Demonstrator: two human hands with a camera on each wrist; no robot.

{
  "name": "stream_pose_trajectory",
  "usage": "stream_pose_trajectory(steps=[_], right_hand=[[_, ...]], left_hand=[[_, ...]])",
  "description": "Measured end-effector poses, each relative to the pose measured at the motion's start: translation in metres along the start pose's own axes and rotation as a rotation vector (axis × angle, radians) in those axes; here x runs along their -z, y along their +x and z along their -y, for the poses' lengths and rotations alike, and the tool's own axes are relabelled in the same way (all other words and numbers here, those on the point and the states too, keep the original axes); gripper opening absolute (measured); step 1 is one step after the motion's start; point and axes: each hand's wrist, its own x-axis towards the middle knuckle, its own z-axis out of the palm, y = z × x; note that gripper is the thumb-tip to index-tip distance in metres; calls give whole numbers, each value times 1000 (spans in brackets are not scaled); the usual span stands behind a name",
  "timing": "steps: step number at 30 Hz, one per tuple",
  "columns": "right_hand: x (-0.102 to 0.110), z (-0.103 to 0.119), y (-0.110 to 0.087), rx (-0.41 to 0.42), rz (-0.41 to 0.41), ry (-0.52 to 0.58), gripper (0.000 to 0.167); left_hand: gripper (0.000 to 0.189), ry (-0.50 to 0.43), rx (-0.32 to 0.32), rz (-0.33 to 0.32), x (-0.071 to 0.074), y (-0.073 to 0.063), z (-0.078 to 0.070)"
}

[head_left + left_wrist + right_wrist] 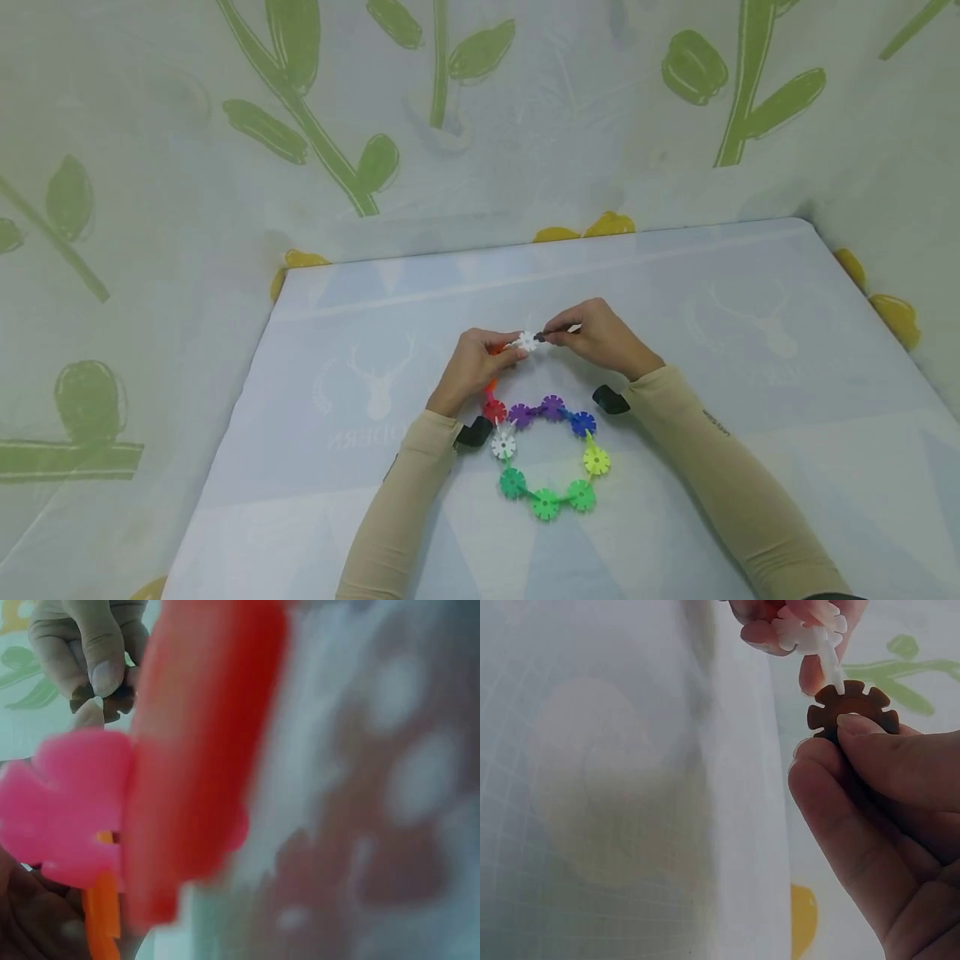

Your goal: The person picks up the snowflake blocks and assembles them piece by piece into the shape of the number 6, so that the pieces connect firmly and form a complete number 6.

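Observation:
My left hand pinches a white notched plastic disc above the table's middle. My right hand pinches a dark brown notched disc between thumb and fingers. In the right wrist view a thin white piece meets a notch on the brown disc's rim; how deep it sits is unclear. Close to the left wrist camera are a pink disc, an orange piece and a blurred red piece. Orange and red discs run from my left hand to a loop of linked discs.
The loop lies on the pale printed table, with purple, blue, yellow, green and white discs. Black wrist straps sit near both cuffs. Behind the table hangs a white sheet with green leaf patterns.

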Motion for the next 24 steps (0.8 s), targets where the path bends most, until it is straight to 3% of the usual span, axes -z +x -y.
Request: stream_pose_trajectory(steps=[10, 18, 24], right_hand=[[-5, -5, 1, 31, -11, -34, 11], [-5, -12, 3, 9, -46, 1, 9], [0, -18, 2, -43, -76, 12, 10]], left_hand=[[35, 36, 11, -5, -2, 2, 4], [32, 141, 35, -5, 1, 7, -4], [33, 121, 23, -3, -4, 18, -5]])
